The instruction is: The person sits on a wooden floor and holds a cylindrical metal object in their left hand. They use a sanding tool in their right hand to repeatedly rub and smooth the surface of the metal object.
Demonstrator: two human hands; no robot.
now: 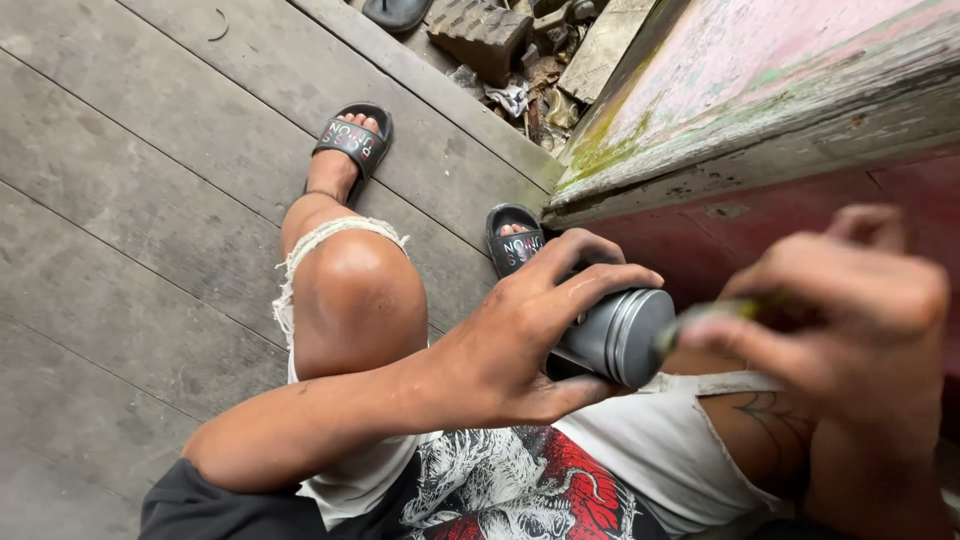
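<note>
My left hand (530, 330) is wrapped around a grey metal cylinder (620, 335), a can-like part with a ribbed rim, held over my lap with its end facing right. My right hand (850, 300) is blurred and pinches a thin tool (700, 322) with a greenish handle. The tool's tip touches the rim of the cylinder. I am sitting, with my knees bent and both feet in black slide sandals (352, 140) on the floor.
A grey wooden plank floor (130, 200) spreads to the left. A weathered wooden board (760, 100) with pink and green paint rises at the right. Rubble, a brick (480, 35) and another sandal (397, 12) lie beyond the floor's edge.
</note>
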